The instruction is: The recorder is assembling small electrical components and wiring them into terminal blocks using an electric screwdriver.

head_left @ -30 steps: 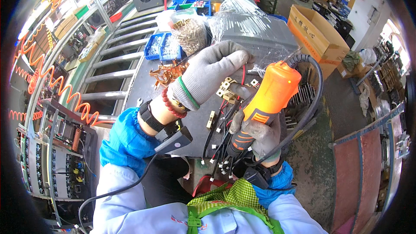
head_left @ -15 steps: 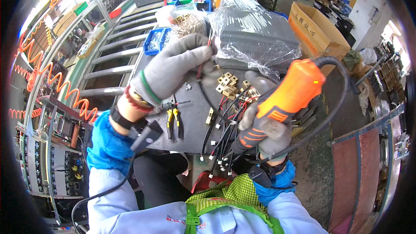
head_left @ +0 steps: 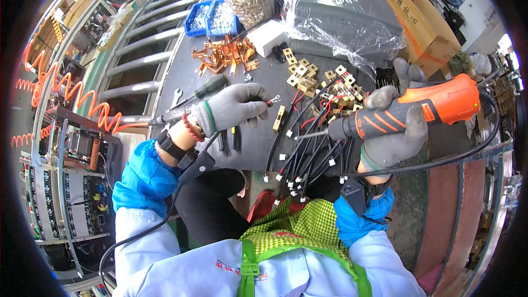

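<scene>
In my gloved left hand (head_left: 235, 109) a small ring terminal (head_left: 274, 100) with a short bit of red sticks out past the pinched fingertips; the rest of its wire is hidden. My gloved right hand (head_left: 399, 135) is wrapped round an orange and black power screwdriver (head_left: 393, 114), its bit pointing left over the bench. Below that bit lies a bundle of black cables (head_left: 308, 159) with white connectors and some red wires. Brass blocks (head_left: 302, 74) are heaped beyond it, and a single brass block (head_left: 280, 116) lies between the hands. Pliers (head_left: 236, 137) show partly beneath my left hand.
Copper brackets (head_left: 225, 55), blue bins (head_left: 212, 19) of small clear parts, a bag of brass pieces (head_left: 250, 3) and a white box (head_left: 268, 37) stand farther back. A plastic-wrapped grey case (head_left: 341, 22) is behind the blocks. A green-handled screwdriver (head_left: 212, 85) and spanner (head_left: 176, 98) lie left.
My left hand has come down toward the bench, with the ring terminal now showing at its fingertips. My right hand has swung the power screwdriver to the right and levelled it. The view has shifted.
</scene>
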`<state>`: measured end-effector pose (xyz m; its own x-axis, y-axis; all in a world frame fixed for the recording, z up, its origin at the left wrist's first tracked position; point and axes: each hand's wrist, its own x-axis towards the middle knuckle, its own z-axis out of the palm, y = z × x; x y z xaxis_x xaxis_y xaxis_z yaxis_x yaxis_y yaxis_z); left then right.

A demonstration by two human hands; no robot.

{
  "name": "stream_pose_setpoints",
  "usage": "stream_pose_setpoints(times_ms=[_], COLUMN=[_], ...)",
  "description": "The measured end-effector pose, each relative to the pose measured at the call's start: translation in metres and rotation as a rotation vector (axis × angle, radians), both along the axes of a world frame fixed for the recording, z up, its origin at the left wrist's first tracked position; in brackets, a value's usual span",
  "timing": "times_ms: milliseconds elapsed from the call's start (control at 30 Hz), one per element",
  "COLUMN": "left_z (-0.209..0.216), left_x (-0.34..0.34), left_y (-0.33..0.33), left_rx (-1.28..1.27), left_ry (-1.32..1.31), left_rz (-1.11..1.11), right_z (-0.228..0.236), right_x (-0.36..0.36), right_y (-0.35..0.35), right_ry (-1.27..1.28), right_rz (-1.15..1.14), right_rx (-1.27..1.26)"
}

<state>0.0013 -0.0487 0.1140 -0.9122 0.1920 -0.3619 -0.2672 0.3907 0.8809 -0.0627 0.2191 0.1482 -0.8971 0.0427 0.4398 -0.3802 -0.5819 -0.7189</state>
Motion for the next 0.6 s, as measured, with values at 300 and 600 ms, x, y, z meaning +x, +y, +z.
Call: stream_pose_setpoints(times_ms=[300,600], left_z=[-0.052,-0.082], left_x=[0.0,0.003], left_y=[0.015,0.017], left_rx=[-0.011,-0.004], left_ry=[0.112,0.263], left_rz=[0.124,0.168], right_z=[-0.02,-0.032], right_x=[-0.01,-0.016], right_y=[-0.019,-0.025], right_ry=[-0.038,-0.087], right_rz=[-0.117,-0.106], right_rx=[0.063,0.066])
